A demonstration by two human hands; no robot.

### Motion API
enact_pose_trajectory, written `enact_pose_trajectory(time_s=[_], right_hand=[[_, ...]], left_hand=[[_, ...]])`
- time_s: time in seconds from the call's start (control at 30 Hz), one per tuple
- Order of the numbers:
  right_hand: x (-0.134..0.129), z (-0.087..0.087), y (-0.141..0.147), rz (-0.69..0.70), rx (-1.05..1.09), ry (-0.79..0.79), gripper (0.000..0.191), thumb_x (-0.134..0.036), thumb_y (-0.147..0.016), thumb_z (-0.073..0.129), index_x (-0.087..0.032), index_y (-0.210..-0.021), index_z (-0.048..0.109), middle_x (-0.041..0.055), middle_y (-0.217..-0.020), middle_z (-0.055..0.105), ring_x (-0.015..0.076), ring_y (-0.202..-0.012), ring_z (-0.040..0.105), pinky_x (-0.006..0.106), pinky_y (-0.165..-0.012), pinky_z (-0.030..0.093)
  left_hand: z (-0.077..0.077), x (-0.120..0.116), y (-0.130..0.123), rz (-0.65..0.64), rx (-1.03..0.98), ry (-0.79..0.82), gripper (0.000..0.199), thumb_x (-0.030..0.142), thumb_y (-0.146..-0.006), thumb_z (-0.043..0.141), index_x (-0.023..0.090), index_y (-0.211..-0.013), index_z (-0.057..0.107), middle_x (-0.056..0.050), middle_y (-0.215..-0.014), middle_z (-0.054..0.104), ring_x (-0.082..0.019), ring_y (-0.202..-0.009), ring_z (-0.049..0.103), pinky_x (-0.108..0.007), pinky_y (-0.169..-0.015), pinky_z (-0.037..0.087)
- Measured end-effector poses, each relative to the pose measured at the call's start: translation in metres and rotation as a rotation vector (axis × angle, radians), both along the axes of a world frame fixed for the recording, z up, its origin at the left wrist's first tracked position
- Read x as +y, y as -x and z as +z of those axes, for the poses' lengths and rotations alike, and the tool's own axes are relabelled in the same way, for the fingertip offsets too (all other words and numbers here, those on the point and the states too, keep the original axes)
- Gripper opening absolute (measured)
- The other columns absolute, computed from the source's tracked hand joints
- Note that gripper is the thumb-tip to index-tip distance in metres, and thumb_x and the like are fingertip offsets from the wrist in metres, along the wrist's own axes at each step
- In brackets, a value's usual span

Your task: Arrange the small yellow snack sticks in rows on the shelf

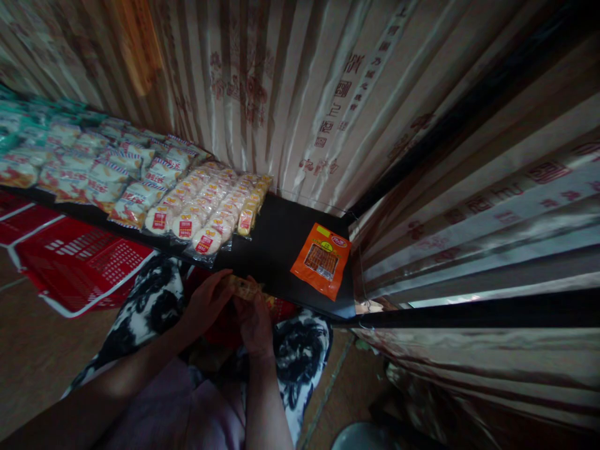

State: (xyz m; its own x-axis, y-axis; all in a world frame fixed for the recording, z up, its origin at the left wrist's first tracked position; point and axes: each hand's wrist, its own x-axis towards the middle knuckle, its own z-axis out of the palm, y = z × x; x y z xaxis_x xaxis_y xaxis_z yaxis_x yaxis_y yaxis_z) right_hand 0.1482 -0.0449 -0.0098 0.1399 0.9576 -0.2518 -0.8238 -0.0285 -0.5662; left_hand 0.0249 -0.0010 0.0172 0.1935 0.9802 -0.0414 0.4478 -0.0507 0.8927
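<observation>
Between my two hands, just in front of the shelf's edge, is a small yellowish wrapped snack pack (242, 289). My left hand (210, 301) grips its left end with closed fingers. The fingers of my right hand (254, 320) are closed on its right end. Beyond them on the black shelf (281, 231) lies a row of similar yellow snack packs (250, 209). To its left are several rows of clear packs of round white crackers (206, 240). An orange snack pouch (323, 259) lies flat at the shelf's right end.
White and blue snack bags (135, 203) and green bags (28, 128) cover the shelf's left part. A red basket (84, 256) stands below it on the floor. Something red (284, 309) sits between my knees. Pleated printed curtains (290, 112) hang behind and to the right.
</observation>
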Motion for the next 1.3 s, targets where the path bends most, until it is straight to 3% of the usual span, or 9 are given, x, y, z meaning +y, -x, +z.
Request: enact_pose_trajectory(time_s=[0.2, 0.37, 0.57, 1.1, 1.3], right_hand=[[-0.001, 0.001, -0.002, 0.014, -0.044, 0.041, 0.039, -0.050, -0.076, 0.059, -0.027, -0.107, 0.064, 0.0022, -0.111, 0.066, 0.0193, -0.107, 0.058, 0.040, -0.095, 0.044], [-0.002, -0.002, -0.002, -0.006, -0.057, 0.046, 0.035, -0.054, -0.075, 0.059, -0.027, -0.095, 0.066, 0.0019, -0.107, 0.067, 0.0196, -0.107, 0.058, 0.042, -0.096, 0.043], [-0.003, -0.001, 0.002, 0.039, -0.103, -0.030, 0.032, -0.035, -0.073, 0.067, -0.026, -0.103, 0.063, 0.0023, -0.113, 0.064, 0.0183, -0.110, 0.056, 0.035, -0.096, 0.044], [-0.002, -0.007, 0.002, 0.027, -0.158, 0.067, 0.033, -0.029, -0.072, 0.069, -0.023, -0.104, 0.063, 0.0014, -0.103, 0.066, 0.0139, -0.089, 0.062, 0.026, -0.078, 0.050], [-0.001, -0.007, 0.003, 0.008, -0.099, 0.136, 0.022, -0.026, -0.069, 0.072, -0.023, -0.090, 0.065, -0.0045, -0.071, 0.062, 0.0069, -0.058, 0.056, 0.017, -0.054, 0.047]], left_hand=[[0.013, -0.004, -0.003, -0.006, 0.004, 0.140, 0.041, 0.051, -0.080, 0.047, 0.020, -0.107, 0.054, -0.004, -0.097, 0.067, -0.020, -0.084, 0.065, -0.031, -0.077, 0.050], [0.017, -0.006, -0.006, 0.001, -0.049, 0.227, 0.041, 0.052, -0.079, 0.046, 0.018, -0.099, 0.055, -0.001, -0.072, 0.065, -0.016, -0.058, 0.060, -0.027, -0.058, 0.047], [0.003, -0.005, -0.007, -0.001, -0.167, 0.333, 0.039, 0.054, -0.079, 0.043, 0.018, -0.088, 0.054, 0.005, -0.052, 0.053, -0.013, -0.044, 0.051, -0.023, -0.043, 0.039], [-0.006, -0.004, -0.008, 0.022, -0.207, 0.407, 0.049, 0.065, -0.078, 0.039, 0.018, -0.068, 0.051, 0.006, -0.042, 0.049, -0.011, -0.036, 0.047, -0.022, -0.039, 0.035], [0.001, -0.004, -0.008, -0.006, -0.216, 0.495, 0.055, 0.067, -0.076, 0.036, 0.017, -0.059, 0.052, 0.003, -0.038, 0.049, -0.011, -0.033, 0.045, -0.021, -0.037, 0.034]])
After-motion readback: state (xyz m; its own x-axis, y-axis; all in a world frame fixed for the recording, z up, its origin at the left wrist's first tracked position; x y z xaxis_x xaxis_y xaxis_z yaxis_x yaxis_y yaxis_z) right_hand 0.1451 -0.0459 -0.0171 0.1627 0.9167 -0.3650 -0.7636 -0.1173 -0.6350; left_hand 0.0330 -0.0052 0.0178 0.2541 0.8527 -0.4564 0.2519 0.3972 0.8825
